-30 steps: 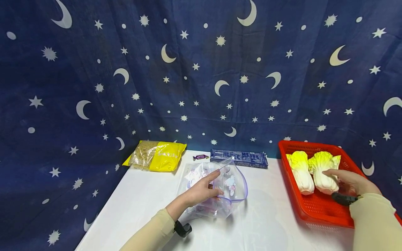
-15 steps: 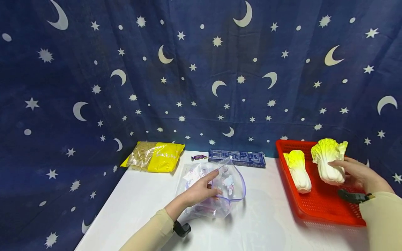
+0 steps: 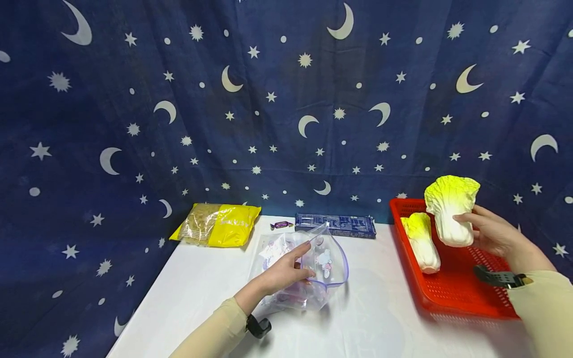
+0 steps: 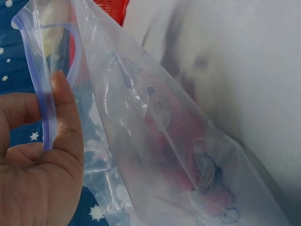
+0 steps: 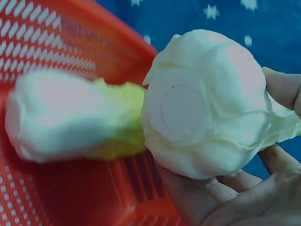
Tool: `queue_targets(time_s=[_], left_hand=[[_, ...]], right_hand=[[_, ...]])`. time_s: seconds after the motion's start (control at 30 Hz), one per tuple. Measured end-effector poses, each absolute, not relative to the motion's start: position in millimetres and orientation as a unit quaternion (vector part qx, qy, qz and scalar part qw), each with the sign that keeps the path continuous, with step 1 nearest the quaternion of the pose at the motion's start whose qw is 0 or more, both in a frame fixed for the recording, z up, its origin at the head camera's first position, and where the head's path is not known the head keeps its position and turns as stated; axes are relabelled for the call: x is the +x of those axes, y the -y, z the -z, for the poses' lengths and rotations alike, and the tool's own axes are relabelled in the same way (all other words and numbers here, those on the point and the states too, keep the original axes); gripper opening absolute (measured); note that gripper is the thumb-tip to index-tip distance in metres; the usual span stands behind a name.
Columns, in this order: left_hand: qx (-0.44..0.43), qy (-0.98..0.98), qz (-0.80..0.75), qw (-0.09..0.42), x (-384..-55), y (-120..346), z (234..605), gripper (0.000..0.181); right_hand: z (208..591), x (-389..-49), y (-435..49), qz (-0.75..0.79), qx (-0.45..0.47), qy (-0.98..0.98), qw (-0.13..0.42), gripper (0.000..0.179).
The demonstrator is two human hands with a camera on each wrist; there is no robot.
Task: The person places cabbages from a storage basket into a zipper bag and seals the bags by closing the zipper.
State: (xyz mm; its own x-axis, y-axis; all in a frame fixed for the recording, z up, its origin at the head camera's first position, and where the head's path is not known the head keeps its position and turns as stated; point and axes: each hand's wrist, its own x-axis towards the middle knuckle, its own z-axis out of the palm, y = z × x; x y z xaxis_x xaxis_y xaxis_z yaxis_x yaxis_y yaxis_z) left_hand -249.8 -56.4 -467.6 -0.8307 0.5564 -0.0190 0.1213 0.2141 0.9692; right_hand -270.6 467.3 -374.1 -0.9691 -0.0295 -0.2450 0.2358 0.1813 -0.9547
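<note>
My right hand [image 3: 497,236] grips a napa cabbage [image 3: 453,211] and holds it raised above the red basket [image 3: 470,298], leafy end up. In the right wrist view the cabbage's round white base [image 5: 181,106] faces the camera, with fingers beneath and thumb at the side. A second cabbage [image 3: 422,243] lies in the basket, at its left side. My left hand [image 3: 286,272] pinches the purple-edged rim of a clear zip bag [image 3: 329,261]; the bag's mouth gapes toward the right. In the left wrist view the rim [image 4: 44,106] runs between thumb and fingers.
Behind the bag lie a flat dark-blue packet [image 3: 335,225] and a small purple wrapped candy [image 3: 281,225]. A yellow bag [image 3: 219,224] of food rests at the back left of the white table [image 3: 201,298]. A blue star-and-moon cloth [image 3: 268,114] hangs behind.
My right hand has lifted one cabbage out of the basket, upward and now slightly leftward. The left hand keeps its hold on the bag. The head view has shifted slightly.
</note>
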Motion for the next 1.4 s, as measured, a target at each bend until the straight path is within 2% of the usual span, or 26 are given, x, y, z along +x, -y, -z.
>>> queue_targets(time_s=[0.13,0.33,0.53,0.6,0.83,1.0,1.2,1.4], left_hand=[[0.221,-0.758,-0.585,0.187,-249.9,56.8,467.4,0.081],[0.221,-0.758,-0.585,0.187,-250.2,56.7,466.8,0.082],[0.223,-0.761,-0.581,0.184,-250.8,56.4,467.0,0.082],[0.223,-0.762,-0.58,0.182,-251.2,56.3,466.8,0.081],[0.221,-0.762,-0.581,0.184,-251.9,55.2,466.8,0.081],[0.218,-0.754,-0.59,0.188,-251.8,54.6,467.9,0.082],[0.214,-0.753,-0.592,0.192,-252.7,53.9,469.4,0.082],[0.213,-0.752,-0.594,0.193,-253.0,53.0,469.1,0.081]], right_hand=[[369.4,-270.4,-446.4,0.687,0.055,-0.716,0.111,0.072],[363.4,-270.9,-414.8,0.708,0.022,-0.694,0.132,0.081],[361.0,-266.8,-380.5,0.71,-0.034,-0.69,0.139,0.062],[360.9,-265.4,-368.6,0.707,-0.042,-0.691,0.146,0.061],[363.1,-258.2,-328.1,0.693,-0.073,-0.694,0.185,0.062],[369.4,-253.2,-305.3,0.679,-0.111,-0.694,0.214,0.072],[378.4,-248.1,-284.5,0.652,-0.112,-0.715,0.226,0.082],[389.0,-243.7,-263.5,0.613,-0.119,-0.744,0.236,0.08]])
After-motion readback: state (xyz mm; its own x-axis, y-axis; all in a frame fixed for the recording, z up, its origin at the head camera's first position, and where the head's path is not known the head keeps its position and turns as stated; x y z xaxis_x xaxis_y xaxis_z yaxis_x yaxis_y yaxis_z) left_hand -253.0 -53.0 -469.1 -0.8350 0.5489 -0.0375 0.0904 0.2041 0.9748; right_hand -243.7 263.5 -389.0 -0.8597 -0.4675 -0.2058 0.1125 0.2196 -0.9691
